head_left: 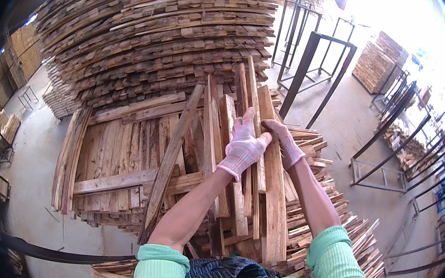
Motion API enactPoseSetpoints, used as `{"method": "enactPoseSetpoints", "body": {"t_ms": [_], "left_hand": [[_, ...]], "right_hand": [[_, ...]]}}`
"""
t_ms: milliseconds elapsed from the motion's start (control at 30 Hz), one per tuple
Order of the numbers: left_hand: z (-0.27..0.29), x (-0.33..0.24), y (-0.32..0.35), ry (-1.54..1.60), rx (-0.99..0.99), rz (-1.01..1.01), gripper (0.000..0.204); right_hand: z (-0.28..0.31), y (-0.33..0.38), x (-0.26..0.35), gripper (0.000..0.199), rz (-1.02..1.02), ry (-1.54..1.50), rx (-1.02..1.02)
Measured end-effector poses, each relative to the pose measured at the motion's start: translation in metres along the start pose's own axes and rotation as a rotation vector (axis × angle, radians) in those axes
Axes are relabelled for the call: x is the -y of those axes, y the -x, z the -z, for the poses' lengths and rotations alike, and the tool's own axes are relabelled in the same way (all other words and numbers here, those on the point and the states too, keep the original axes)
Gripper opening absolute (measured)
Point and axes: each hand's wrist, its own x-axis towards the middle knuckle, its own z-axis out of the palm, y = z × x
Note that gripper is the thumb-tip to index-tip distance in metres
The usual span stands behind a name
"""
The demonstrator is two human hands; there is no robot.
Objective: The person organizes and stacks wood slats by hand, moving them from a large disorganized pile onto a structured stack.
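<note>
Both my hands wear pale pinkish knit gloves and work over a loose bundle of long wooden planks. My left hand (pixel 244 145) lies across several narrow strips, its fingers stretched forward and its thumb out to the right. Close beside it, my right hand (pixel 284 139) grips the upper part of a wider plank (pixel 274 209) that runs toward my body; some of its fingertips are hidden. A narrow plank (pixel 253 88) sticks out beyond my left fingers. Another plank (pixel 173 155) leans diagonally to the left of the bundle.
A tall stack of boards (pixel 157 40) rises ahead. Below it is a lower stack of flat planks (pixel 117 155). Loose strips (pixel 353 234) pile up at my right. Dark metal frames (pixel 320 38) stand on the concrete floor (pixel 337 129), with more wood stacks (pixel 379 63) farther back.
</note>
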Motion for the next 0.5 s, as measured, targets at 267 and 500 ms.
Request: {"method": "enactPoseSetpoints", "body": {"t_ms": [267, 500], "left_hand": [[0.088, -0.056, 0.017, 0.424, -0.269, 0.043, 0.118], [0.261, -0.061, 0.029, 0.572, -0.307, -0.366, 0.109]], "right_hand": [[-0.119, 0.075, 0.058, 0.052, 0.115, 0.048, 0.105], [-0.281, 0.082, 0.079, 0.051, 0.415, 0.240, 0.384]]}}
